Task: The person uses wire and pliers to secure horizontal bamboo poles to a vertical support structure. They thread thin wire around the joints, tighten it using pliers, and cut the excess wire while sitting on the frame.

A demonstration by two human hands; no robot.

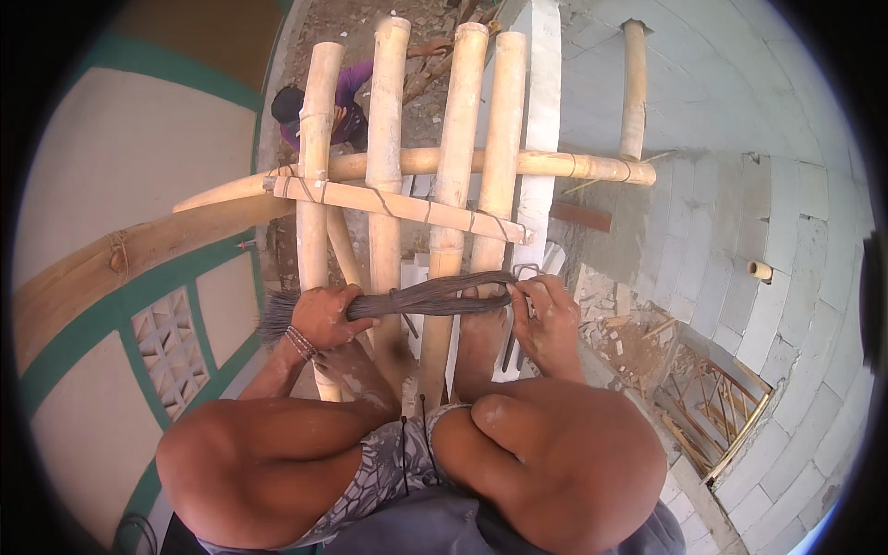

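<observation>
A bundle of thin dark binding wire [435, 296] stretches crosswise in front of my knees. Its cut ends fan out like a brush at the left, and the right end is bent into a loop. My left hand [324, 316] is wrapped round the bundle near the fanned ends. At the looped end, the fingers of my right hand [546, 319] pinch the wire. Beneath the bundle, several bamboo poles [384, 166] run side by side away from me, with my bare feet [481, 342] on or just above them.
A split bamboo strip [398, 203] and a round bamboo pole [555, 165] cross the poles, tied with wire. Far below, a person in purple [351, 88] is on rubble-strewn ground. A block wall [721, 231] rises at right, a green-framed wall [139, 166] at left.
</observation>
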